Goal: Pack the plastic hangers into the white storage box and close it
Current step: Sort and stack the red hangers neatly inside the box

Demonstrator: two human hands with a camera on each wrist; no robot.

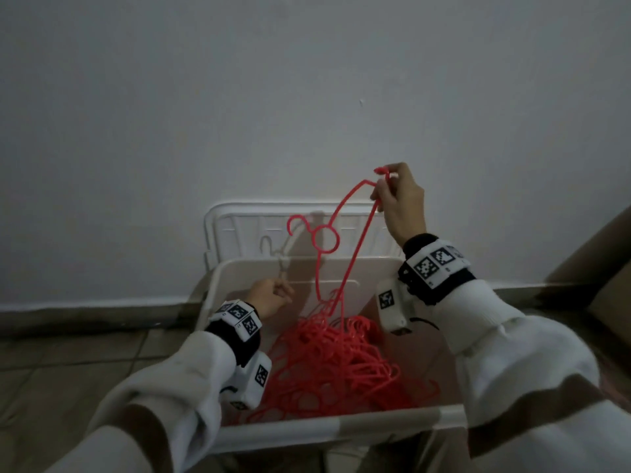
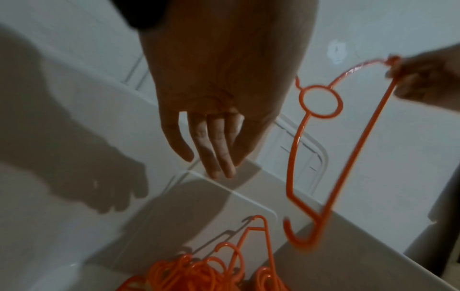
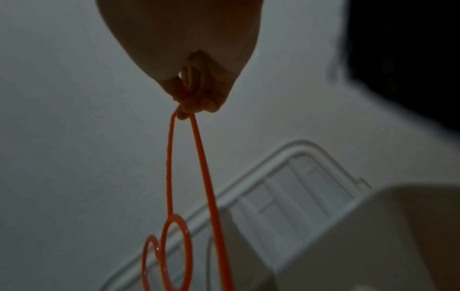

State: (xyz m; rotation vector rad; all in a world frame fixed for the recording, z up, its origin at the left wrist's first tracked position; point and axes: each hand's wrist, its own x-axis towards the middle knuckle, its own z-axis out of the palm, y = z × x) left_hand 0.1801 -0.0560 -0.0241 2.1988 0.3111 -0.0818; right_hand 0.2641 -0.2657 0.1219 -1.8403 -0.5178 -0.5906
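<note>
The right hand (image 1: 399, 203) pinches one red hanger (image 1: 336, 247) by its corner, dangling above the pile (image 1: 334, 367) in the white box (image 1: 307, 431) at lower centre. The left hand (image 1: 268, 298) hangs relaxed, empty. Packing continues; next, lower it flat, then shut the lid (image 1: 239, 230).

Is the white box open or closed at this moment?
Open. The lid stands against the wall behind the box, red hangers show inside, and the right hand holds another above.

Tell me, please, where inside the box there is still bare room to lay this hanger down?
Bare floor shows along the storage box's far wall and far-left corner, below the left hand. The hanger pile crowds the middle and near side. The right hand holds the raised hanger.
</note>
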